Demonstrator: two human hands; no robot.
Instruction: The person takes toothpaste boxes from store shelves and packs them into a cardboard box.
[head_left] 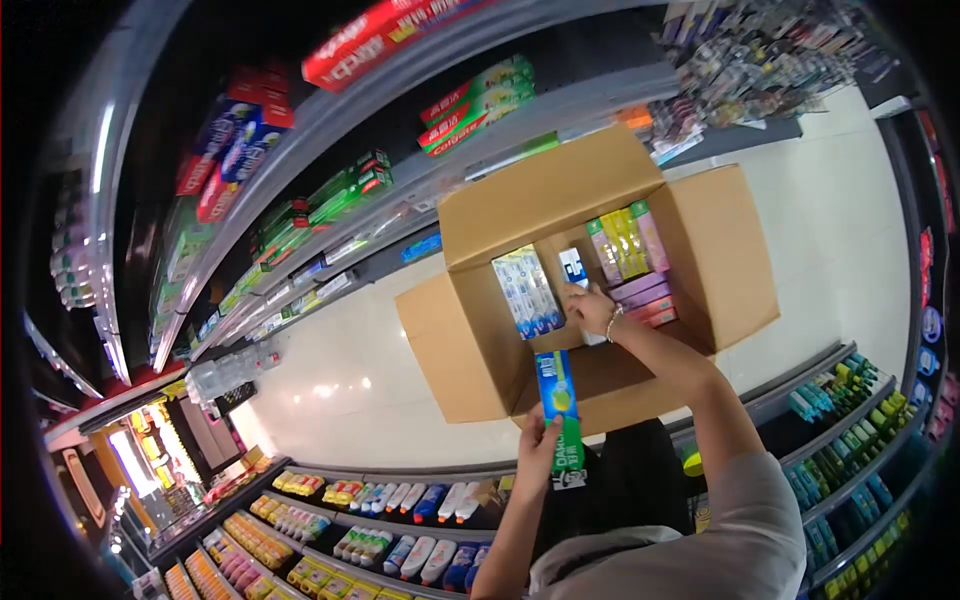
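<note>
My left hand point(540, 440) is closed around a long blue and green Darlie toothpaste box point(557, 385), held upright just outside the carton's near edge. Inside the open cardboard carton point(460, 345), my right hand point(590, 305), with a beaded bracelet at the wrist, has its fingers on a white and dark-blue box point(572, 265) and covers its middle. To the left of that hand lies a plastic-wrapped pack of white and blue boxes point(525, 290). Yellow and pink boxes point(625, 245) stand on its right, with purple and pink boxes point(643, 292) below them.
Shelves of toothpaste boxes point(475, 105) run along the far side and left. Bottle shelves point(420, 555) curve along the near side, with more bottles point(845, 440) at right. A heap of packaged goods point(770, 55) lies at upper right. Light floor tiles point(340, 380) surround the carton.
</note>
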